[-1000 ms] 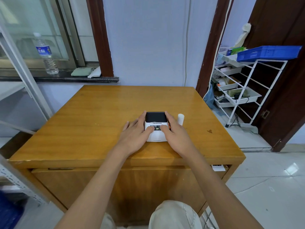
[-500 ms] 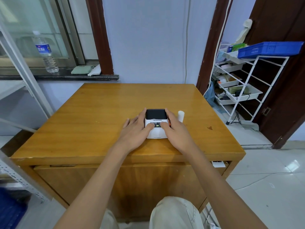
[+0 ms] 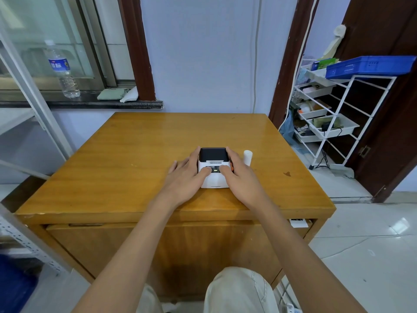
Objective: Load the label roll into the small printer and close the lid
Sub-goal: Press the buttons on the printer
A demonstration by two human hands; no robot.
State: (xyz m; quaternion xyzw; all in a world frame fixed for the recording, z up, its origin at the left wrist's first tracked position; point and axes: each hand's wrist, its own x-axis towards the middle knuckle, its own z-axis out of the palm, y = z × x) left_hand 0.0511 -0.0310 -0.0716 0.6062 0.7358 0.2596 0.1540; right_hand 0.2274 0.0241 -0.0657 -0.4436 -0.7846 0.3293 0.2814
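Note:
A small white printer [image 3: 214, 179] with a black lid lies on the wooden table [image 3: 135, 159], near the front edge, its lid down. My left hand [image 3: 187, 177] clasps its left side, thumb pressed on the white top. My right hand [image 3: 240, 175] clasps the right side, thumb likewise on top beside a small lit green button. A white label roll [image 3: 247, 157] stands upright on the table just right of my right hand, not touched.
A white wire rack [image 3: 334, 123] with trays and a blue basket [image 3: 370, 65] stands at the right by a dark door. A water bottle [image 3: 62, 71] and cloths rest on the window sill behind. A metal shelf frame [image 3: 29, 91] stands left.
Both hands stay clasped on the printer with thumbs on top. Only the head camera has shifted slightly; the printer and roll have not moved.

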